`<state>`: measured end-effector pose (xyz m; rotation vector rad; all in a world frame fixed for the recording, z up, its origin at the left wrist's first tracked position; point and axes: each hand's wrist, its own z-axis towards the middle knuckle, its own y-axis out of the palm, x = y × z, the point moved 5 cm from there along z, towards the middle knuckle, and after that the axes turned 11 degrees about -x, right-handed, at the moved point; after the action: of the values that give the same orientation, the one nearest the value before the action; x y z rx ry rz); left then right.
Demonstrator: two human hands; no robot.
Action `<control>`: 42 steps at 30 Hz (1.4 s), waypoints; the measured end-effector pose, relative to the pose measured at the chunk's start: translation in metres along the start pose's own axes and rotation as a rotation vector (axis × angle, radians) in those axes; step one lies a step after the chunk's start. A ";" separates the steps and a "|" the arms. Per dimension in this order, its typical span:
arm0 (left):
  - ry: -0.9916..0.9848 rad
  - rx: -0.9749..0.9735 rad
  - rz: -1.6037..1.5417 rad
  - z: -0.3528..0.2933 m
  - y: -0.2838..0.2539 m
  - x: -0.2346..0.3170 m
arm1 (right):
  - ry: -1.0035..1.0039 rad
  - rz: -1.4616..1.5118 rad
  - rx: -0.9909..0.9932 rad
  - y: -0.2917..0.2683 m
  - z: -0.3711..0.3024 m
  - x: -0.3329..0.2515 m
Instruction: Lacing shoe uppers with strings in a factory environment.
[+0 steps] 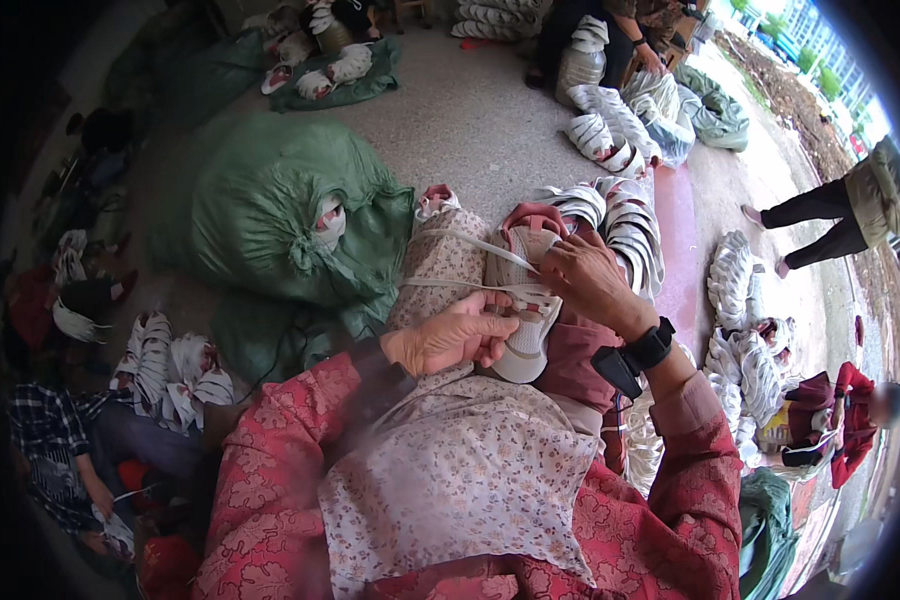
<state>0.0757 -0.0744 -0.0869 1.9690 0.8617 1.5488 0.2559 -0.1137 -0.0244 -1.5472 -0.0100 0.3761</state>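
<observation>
On my lap lies a beige and white shoe (518, 362) with a reddish collar, its toe toward me. A long white shoelace (465, 240) runs across it, with loose lengths trailing left over my flowered apron (450, 440). My left hand (453, 333) is closed at the shoe's left side, thumb and forefinger pinching the lace near the lower eyelets. From the right, my right hand (592, 278) bends over the tongue with its fingers drawn together on the lace. Those fingertips are partly hidden behind the hand.
A bulging green sack (280, 215) stands left of my knees. Stacked shoe uppers (630, 235) lie beyond my right knee, with another pile (732, 280) farther right. Several people sit around with more shoe parts, and one person (850, 210) stands at the right.
</observation>
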 end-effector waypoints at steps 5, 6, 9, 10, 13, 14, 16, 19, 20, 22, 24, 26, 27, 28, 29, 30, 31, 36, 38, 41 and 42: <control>0.148 -0.004 0.061 0.000 0.002 -0.001 | -0.113 0.005 0.167 0.006 0.003 0.005; 0.189 -0.007 0.079 0.000 0.002 0.000 | -0.059 0.035 0.160 0.010 0.005 0.010; 0.235 0.020 0.086 0.003 0.004 0.007 | 0.049 0.069 0.219 0.017 0.013 0.010; 0.239 0.021 0.086 0.005 0.008 0.009 | 0.108 0.076 0.287 0.018 0.015 0.010; 0.317 0.030 0.132 0.008 0.012 0.019 | 0.153 0.140 0.309 0.023 0.012 0.010; 0.349 -0.028 0.073 0.008 0.013 0.024 | 0.125 0.210 0.356 0.019 0.010 0.006; 0.379 -0.082 0.025 0.002 0.007 0.037 | 0.123 0.621 0.326 0.013 -0.001 0.008; 0.520 0.128 0.110 -0.040 -0.027 0.078 | 0.075 1.439 0.449 -0.001 -0.028 0.000; 0.592 0.211 0.119 -0.058 -0.041 0.093 | 0.077 1.581 0.529 -0.016 -0.043 0.000; 0.731 0.377 0.129 -0.100 -0.062 0.115 | -0.020 1.683 0.646 -0.036 -0.080 0.020; 0.770 0.306 -0.017 -0.138 -0.102 0.127 | -0.228 1.742 0.761 -0.054 -0.127 0.051; 0.869 0.277 -0.129 -0.174 -0.130 0.133 | -0.153 1.848 1.084 -0.056 -0.182 0.076; 0.892 0.233 -0.157 -0.187 -0.139 0.137 | -0.106 1.835 1.165 -0.050 -0.213 0.095; 0.884 0.226 -0.164 -0.192 -0.144 0.140 | -0.055 1.818 1.246 -0.037 -0.244 0.115; 0.922 0.286 -0.217 -0.202 -0.151 0.143 | -0.049 1.809 1.247 -0.027 -0.265 0.123; 0.959 0.346 -0.271 -0.211 -0.159 0.145 | 0.109 1.771 1.250 -0.011 -0.286 0.130; 0.950 0.335 -0.282 -0.211 -0.171 0.147 | 0.271 1.721 1.257 0.008 -0.314 0.140; 1.023 0.192 -0.285 -0.253 -0.199 0.168 | 1.157 0.933 0.492 0.071 -0.340 0.154; 1.062 0.248 -0.274 -0.273 -0.197 0.174 | 1.037 0.970 0.476 0.065 -0.291 0.133; 1.138 0.392 -0.236 -0.278 -0.188 0.187 | 0.694 0.875 0.413 0.033 -0.210 0.102; 1.135 0.393 -0.226 -0.277 -0.181 0.188 | 0.595 0.824 0.401 0.023 -0.183 0.089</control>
<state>-0.1956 0.1844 -0.0248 0.9677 1.8367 2.4669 0.3783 -0.2699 -0.0740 -1.1507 1.1252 0.5030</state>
